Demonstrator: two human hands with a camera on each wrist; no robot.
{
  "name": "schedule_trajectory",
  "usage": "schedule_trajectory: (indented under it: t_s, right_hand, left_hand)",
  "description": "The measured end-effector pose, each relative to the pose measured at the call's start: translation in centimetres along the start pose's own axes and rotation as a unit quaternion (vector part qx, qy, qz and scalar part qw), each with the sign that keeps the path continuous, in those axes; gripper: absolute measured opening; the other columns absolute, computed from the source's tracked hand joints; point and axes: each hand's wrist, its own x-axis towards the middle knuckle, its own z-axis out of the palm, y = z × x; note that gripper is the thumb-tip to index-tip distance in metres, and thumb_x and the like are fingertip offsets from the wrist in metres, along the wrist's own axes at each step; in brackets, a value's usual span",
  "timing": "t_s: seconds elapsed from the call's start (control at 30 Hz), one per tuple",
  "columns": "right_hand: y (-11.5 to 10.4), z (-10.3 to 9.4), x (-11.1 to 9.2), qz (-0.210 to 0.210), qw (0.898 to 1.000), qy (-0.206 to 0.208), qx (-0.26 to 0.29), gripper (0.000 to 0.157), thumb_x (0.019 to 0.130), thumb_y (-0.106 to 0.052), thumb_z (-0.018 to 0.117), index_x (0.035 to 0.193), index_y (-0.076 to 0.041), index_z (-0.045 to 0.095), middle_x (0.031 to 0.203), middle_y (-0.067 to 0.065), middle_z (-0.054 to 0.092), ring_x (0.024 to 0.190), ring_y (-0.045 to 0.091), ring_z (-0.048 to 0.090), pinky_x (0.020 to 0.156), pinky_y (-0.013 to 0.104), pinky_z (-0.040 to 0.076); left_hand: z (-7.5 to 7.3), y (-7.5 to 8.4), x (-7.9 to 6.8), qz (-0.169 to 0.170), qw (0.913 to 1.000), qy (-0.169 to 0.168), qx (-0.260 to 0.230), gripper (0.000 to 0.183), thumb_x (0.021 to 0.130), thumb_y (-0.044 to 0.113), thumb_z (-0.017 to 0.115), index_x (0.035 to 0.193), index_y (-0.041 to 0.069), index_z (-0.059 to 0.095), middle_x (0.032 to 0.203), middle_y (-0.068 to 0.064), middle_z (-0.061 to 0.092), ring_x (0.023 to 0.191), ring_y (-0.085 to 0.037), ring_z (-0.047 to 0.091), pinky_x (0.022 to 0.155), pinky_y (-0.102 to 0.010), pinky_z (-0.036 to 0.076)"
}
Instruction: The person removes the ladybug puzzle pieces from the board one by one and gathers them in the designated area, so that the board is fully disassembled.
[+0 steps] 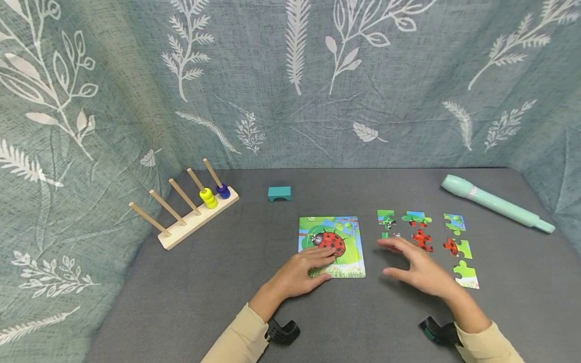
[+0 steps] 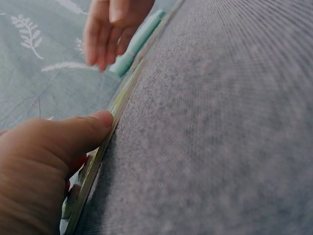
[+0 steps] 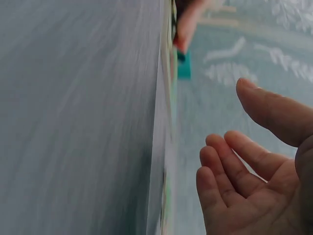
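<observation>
A square ladybug puzzle board (image 1: 351,242) lies flat on the grey table. My left hand (image 1: 301,272) rests on its lower left part, fingers stretched over the ladybug picture and thumb along the near edge. In the left wrist view the thumb (image 2: 88,129) touches the board's rim. To the right of the board my right hand (image 1: 419,267) hovers with nothing in it, fingers and thumb spread apart. Loose jigsaw pieces lie beyond and beside it, among them a red spotted piece (image 1: 422,241) and a green corner piece (image 1: 466,276). The right hand partly covers one green-and-white piece (image 1: 386,235).
A wooden peg stand (image 1: 199,222) with yellow and blue beads stands at the left. A teal block (image 1: 279,193) with an arched cutout sits behind the board. At the back right lies a mint-green tube-shaped object (image 1: 499,204). A leaf-patterned curtain (image 1: 272,91) hangs behind the table.
</observation>
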Motion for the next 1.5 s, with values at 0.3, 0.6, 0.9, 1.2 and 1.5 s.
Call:
schedule_trajectory:
  t_s: [0.3,0.6,0.9,1.2,1.5]
  right_hand:
    - [-1.9,3.4,4.1,-0.019,0.997,-0.065,0.023,0.053,0.082,-0.018,0.075,0.129,-0.004,0.054,0.126,0.010,0.058,0.114,0.027,0.058,0.096,0.043,0.049]
    - [-2.2,5.8,5.9,-0.019,0.996,-0.089,0.015,0.052,0.081,-0.022,0.076,0.127,-0.008,0.057,0.121,0.004,0.059,0.111,0.020,0.057,0.095,0.040,0.049]
    - [-2.2,6.7,5.7,-0.048,0.996,-0.072,-0.026,0.040,0.080,-0.017,0.076,0.115,-0.004,0.063,0.123,0.007,0.056,0.114,0.024,0.055,0.097,0.043,0.047]
    - [-2.5,7.6,5.6,-0.034,0.998,-0.043,-0.034,0.038,0.074,-0.011,0.079,0.108,-0.005,0.063,0.117,0.007,0.056,0.111,0.024,0.054,0.097,0.043,0.046]
    - [-2.8,7.7,5.3,-0.018,0.999,-0.028,-0.042,0.039,0.073,-0.013,0.080,0.106,-0.008,0.061,0.109,0.003,0.057,0.101,0.020,0.054,0.089,0.040,0.048]
  left_hand:
    - [-0.3,-0.4,-0.2,-0.018,0.9996,0.016,-0.015,0.047,0.087,0.027,0.070,0.130,0.010,0.060,0.137,-0.003,0.055,0.130,-0.022,0.049,0.110,-0.037,0.039]
    - [-1.0,-1.9,-1.5,-0.043,0.9975,0.048,-0.031,0.048,0.088,0.023,0.068,0.131,0.005,0.058,0.139,-0.007,0.053,0.130,-0.022,0.049,0.113,-0.037,0.036]
    - [-1.0,-1.9,-1.9,-0.041,0.9982,0.043,-0.005,0.043,0.090,0.022,0.066,0.128,0.004,0.060,0.137,-0.007,0.055,0.130,-0.021,0.049,0.114,-0.035,0.033]
    - [-0.9,-1.9,-1.9,-0.050,0.9979,0.041,0.004,0.042,0.090,0.023,0.065,0.128,0.005,0.061,0.136,-0.007,0.055,0.129,-0.021,0.049,0.115,-0.035,0.033]
    - [-0.7,-2.0,-1.9,-0.064,0.9971,0.038,-0.017,0.044,0.090,0.024,0.066,0.129,0.006,0.060,0.137,-0.006,0.055,0.130,-0.021,0.048,0.115,-0.035,0.032]
